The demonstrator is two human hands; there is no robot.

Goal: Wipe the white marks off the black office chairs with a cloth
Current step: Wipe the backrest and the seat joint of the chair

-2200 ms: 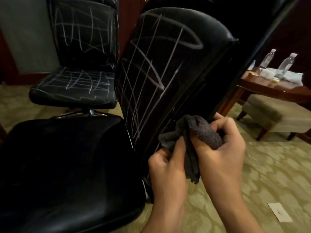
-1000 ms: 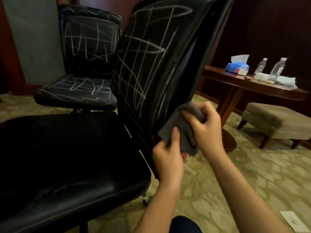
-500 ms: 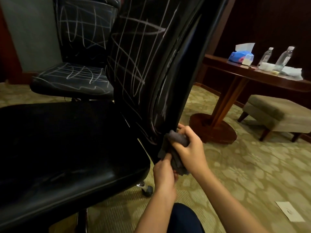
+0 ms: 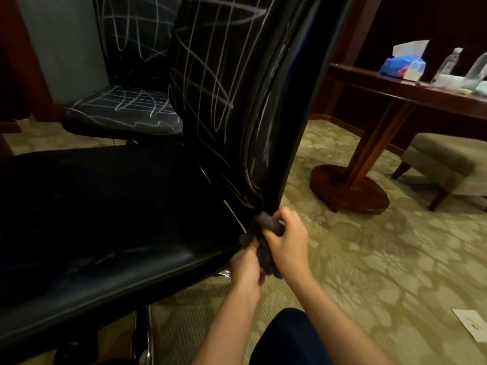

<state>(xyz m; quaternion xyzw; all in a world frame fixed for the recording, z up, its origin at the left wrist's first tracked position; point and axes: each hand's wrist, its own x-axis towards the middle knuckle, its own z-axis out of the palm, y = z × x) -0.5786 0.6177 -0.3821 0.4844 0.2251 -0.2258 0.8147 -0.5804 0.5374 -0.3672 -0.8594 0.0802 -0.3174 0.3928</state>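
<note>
Cloth [image 4: 264, 234], gripped by both the left hand [image 4: 246, 267] and right hand [image 4: 286, 243], meets the near chair's [image 4: 105, 219] backrest bottom corner; its seat apparently clean, backrest and rear chair [image 4: 126, 111] remain scribbled.

Both hands gripping grey cloth [image 4: 266, 233] at near chair's [image 4: 237, 101] scribbled backrest base, right hand [image 4: 286, 239], left hand [image 4: 246, 264]

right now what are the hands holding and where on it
Both hands hold the dark grey cloth. The right hand bunches its upper part against the chair back's bottom edge; the left hand pinches its lower part.
</note>
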